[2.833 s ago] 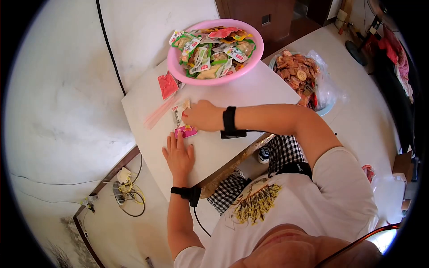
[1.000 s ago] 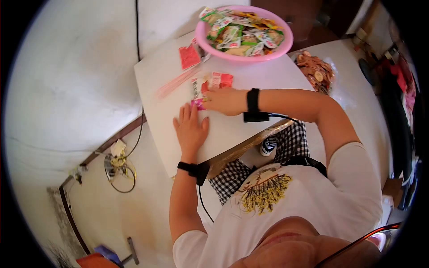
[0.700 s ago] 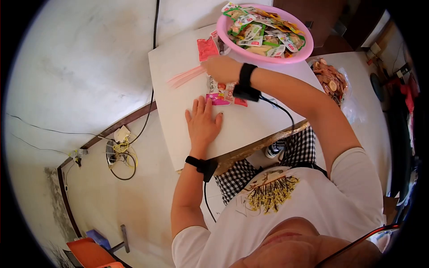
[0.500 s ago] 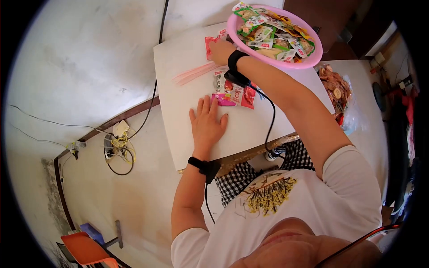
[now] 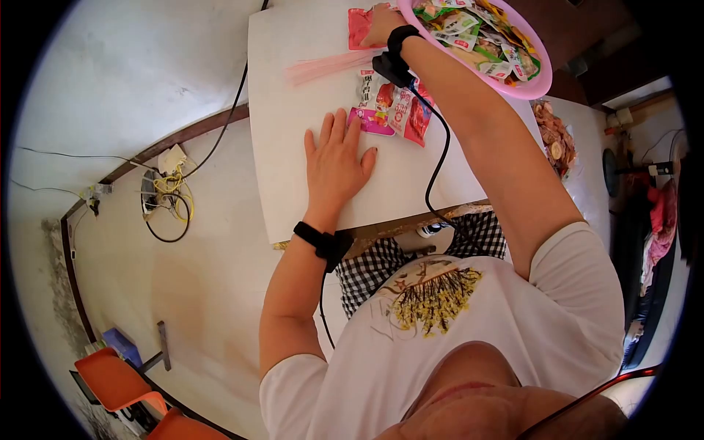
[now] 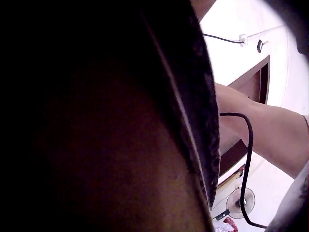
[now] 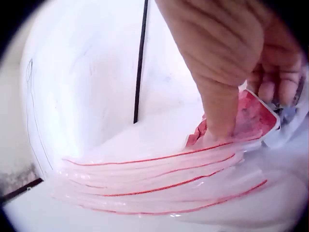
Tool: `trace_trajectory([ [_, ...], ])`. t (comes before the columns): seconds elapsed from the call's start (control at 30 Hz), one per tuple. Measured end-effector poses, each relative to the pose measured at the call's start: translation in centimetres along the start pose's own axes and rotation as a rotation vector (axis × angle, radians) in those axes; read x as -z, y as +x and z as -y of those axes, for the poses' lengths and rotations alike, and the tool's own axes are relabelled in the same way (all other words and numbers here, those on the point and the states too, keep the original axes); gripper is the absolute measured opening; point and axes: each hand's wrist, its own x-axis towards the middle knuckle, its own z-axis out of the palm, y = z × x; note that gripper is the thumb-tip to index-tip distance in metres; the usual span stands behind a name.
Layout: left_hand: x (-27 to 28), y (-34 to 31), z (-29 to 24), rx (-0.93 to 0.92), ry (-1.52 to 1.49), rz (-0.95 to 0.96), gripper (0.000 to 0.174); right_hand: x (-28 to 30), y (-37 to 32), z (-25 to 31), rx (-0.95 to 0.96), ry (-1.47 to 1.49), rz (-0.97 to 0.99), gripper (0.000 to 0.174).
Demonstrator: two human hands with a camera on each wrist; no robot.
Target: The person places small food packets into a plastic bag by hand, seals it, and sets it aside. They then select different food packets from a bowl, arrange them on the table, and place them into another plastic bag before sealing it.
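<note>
Left hand (image 5: 334, 165) is resting flat on the table (image 5: 286, 169), fingers spread, empty. Clear bags (image 7: 159, 179) are lying unfilled beside a few snack packets (image 5: 392, 110). Right hand (image 5: 383, 22) is pinching a red packet (image 7: 251, 118) by the basin (image 5: 513, 89), which is looking nearly full, so I'd judge it early stage.

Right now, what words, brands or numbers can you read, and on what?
No text is readable.
Loose packets by the left hand: print too small.
Heaped packets in the pink basin: labels blurred.
Red packet pinched by the right hand: no legible print.
Clear bags: red lines only.

Orange chairs (image 5: 117, 374), tangled floor cables (image 5: 174, 181), perhaps a fan (image 6: 240, 202).
</note>
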Motion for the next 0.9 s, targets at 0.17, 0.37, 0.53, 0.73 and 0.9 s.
trace_trajectory([
  [0.17, -0.1, -0.1, 0.0, -0.001, -0.009, -0.013, 0.055, -4.2, 4.8, -1.5, 0.202, 0.341, 0.071, 0.038],
  [0.37, -0.1, -0.2, -0.1, 0.011, 0.011, 0.014, 0.058, 8.3, -8.2, 0.5, 0.261, 0.965, -0.148, 0.039],
  [0.53, 0.0, -0.1, -0.3, 0.022, 0.030, 0.046, 0.057, 12.7, -17.3, -2.8, 0.488, 0.523, -0.280, 0.038],
  [0.73, -0.2, -0.2, -0.2, 0.019, 0.065, 0.064, 0.057, 9.8, -23.8, -4.4, 0.467, 0.306, -0.032, 0.054],
  [0.9, -0.1, 0.0, -0.4, 0.016, 0.093, 0.076, 0.057, 11.5, -28.0, -5.0, 0.506, 0.294, 0.300, 0.073],
])
